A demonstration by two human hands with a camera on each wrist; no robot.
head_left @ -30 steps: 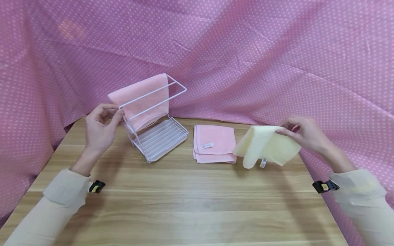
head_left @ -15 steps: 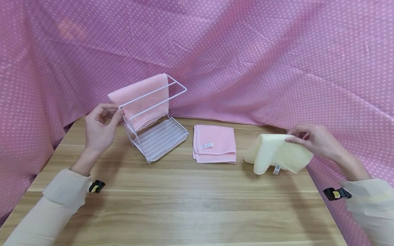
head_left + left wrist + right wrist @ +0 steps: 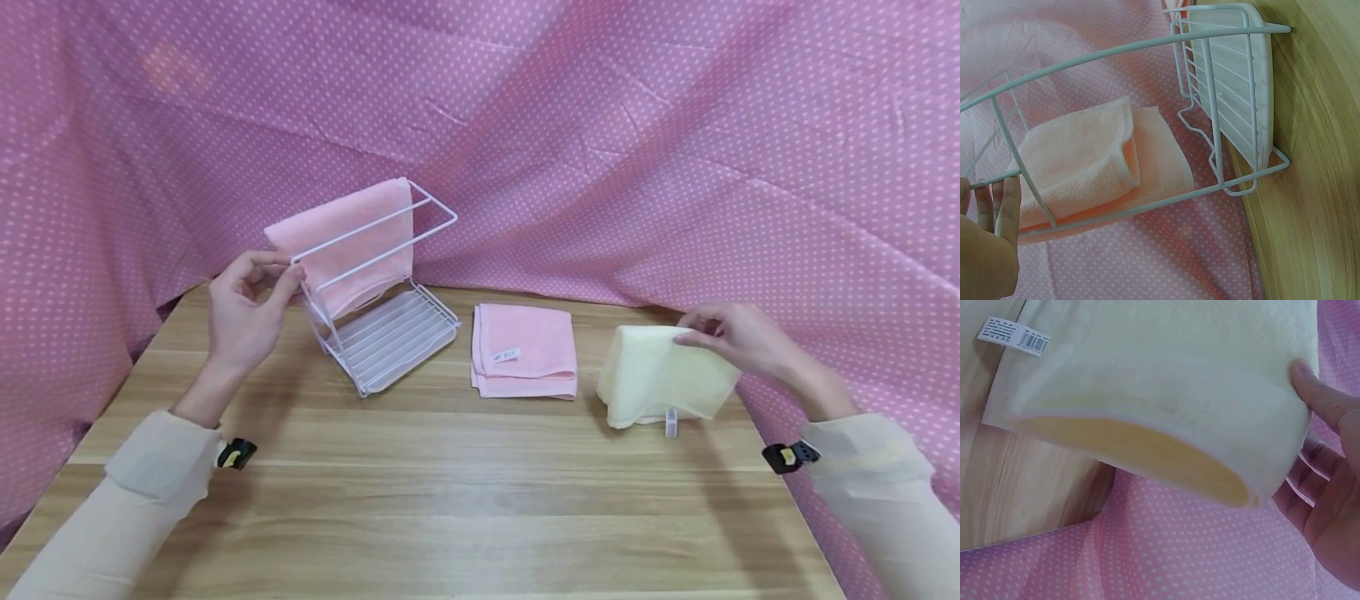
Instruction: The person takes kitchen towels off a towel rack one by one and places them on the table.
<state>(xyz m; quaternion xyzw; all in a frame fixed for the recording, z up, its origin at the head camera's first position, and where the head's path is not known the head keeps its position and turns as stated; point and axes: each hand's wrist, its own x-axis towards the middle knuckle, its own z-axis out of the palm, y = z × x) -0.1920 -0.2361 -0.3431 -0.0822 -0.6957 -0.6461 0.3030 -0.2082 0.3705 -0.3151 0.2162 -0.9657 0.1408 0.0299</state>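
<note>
My left hand (image 3: pixel 251 312) pinches the near left side of a white wire rack (image 3: pixel 375 271), which stands at the left of the table. Over the rack's rear bar hangs a pink towel (image 3: pixel 345 229); the left wrist view shows its folded layers behind the wires. At the right, my right hand (image 3: pixel 750 342) pinches the top edge of a folded pale yellow towel (image 3: pixel 667 375) between thumb and fingers. The yellow towel hangs down with its lower edge close to the table; whether it touches cannot be told. A white label (image 3: pixel 1013 336) sticks out from its lower edge.
A second pink towel (image 3: pixel 525 342), folded into a square with a small label, lies flat between the rack and the yellow towel. The wooden table (image 3: pixel 450 500) meets a dotted pink cloth (image 3: pixel 525 150) at its back and sides.
My right hand has moved right and lower with the yellow towel, then a little back left. The towel's spread folds now hang closer together. My left hand and the rack stay practically still.
</note>
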